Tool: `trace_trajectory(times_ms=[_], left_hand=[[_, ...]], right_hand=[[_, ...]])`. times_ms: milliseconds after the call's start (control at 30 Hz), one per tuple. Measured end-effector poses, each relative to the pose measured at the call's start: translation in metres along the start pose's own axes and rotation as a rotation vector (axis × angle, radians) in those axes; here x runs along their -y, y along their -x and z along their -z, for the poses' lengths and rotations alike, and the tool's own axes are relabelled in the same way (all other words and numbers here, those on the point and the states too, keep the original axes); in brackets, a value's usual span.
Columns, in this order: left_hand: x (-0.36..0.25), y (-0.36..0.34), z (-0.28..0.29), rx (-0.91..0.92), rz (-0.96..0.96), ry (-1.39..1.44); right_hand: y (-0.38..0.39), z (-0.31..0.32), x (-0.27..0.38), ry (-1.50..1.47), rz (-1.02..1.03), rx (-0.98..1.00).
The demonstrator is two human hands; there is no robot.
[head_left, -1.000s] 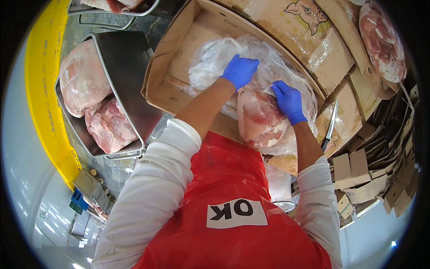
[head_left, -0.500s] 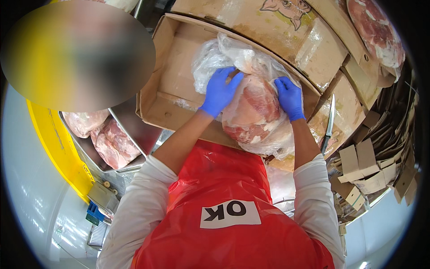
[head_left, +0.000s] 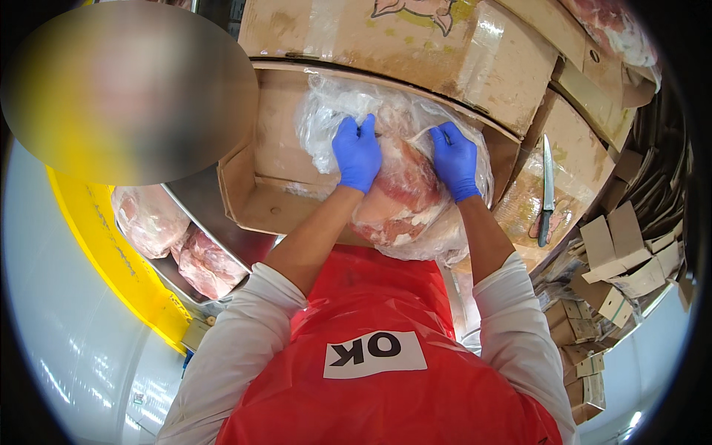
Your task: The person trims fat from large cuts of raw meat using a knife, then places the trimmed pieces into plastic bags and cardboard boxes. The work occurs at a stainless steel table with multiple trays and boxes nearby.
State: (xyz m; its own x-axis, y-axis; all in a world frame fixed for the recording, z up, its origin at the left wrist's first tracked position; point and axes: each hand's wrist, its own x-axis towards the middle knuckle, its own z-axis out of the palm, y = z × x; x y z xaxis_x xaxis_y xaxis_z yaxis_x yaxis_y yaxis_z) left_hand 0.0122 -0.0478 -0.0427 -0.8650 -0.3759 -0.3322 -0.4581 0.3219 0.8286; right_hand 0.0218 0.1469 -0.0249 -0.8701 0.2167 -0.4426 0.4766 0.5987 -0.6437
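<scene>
A large cut of raw meat (head_left: 400, 185) lies partly wrapped in a clear plastic bag (head_left: 320, 111) inside an open cardboard box (head_left: 271, 204). My left hand (head_left: 357, 154), in a blue glove, is closed on the gathered film at the meat's upper left. On the meat's right side, my right hand (head_left: 455, 162), gloved alike, pinches a stretched edge of the same film. Between the two hands the meat's red surface shows, and film also bunches around its lower right end.
A knife (head_left: 547, 189) with a dark handle lies on a cardboard box (head_left: 560, 148) at right. Closed cartons (head_left: 415, 44) stand beyond the open box. A metal bin (head_left: 222, 215) at left holds meat pieces (head_left: 211, 263). Stacked cardboard (head_left: 623, 252) fills the far right.
My left fingers, spread before, have closed on the film. My right hand has lifted an edge of film into a pinch. The whole view has shifted slightly.
</scene>
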Motion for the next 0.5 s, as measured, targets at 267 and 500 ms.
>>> trace_trajectory(times_ms=[267, 500], left_hand=[[0.002, -0.007, -0.004, 0.034, -0.005, 0.007], [-0.009, -0.012, -0.004, 0.046, -0.05, -0.103]], right_hand=[[-0.009, -0.005, -0.011, -0.231, -0.106, -0.044], [-0.012, 0.0, -0.007, -0.106, -0.117, 0.005]])
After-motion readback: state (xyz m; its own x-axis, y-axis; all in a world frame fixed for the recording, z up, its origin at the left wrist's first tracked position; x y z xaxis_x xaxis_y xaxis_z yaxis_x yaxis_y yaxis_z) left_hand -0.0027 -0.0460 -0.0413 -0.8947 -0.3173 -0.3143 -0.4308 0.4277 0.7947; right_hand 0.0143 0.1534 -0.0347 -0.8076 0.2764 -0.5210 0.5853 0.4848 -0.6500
